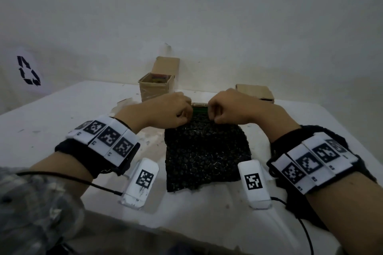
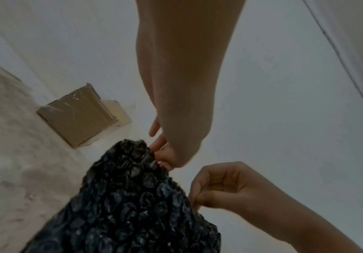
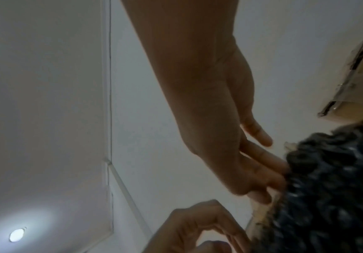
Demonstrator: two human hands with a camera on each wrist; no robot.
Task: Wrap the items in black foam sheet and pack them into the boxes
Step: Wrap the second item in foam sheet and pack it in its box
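Note:
A black bubbled foam sheet (image 1: 205,151) lies flat on the white table (image 1: 62,114). At its far edge a green item (image 1: 200,110) peeks out between my hands, mostly hidden. My left hand (image 1: 183,115) pinches the sheet's far edge left of the item. My right hand (image 1: 214,115) pinches the same edge on the right. In the left wrist view my left hand (image 2: 162,156) grips the raised sheet (image 2: 128,205). In the right wrist view the fingers (image 3: 265,169) of my right hand press on the sheet (image 3: 328,188).
An open cardboard box (image 1: 156,89) with something colourful inside stands behind my left hand, a second box behind it against the wall. A low cardboard box (image 1: 256,92) sits behind my right hand. Cables trail from both wrists near the table's front edge.

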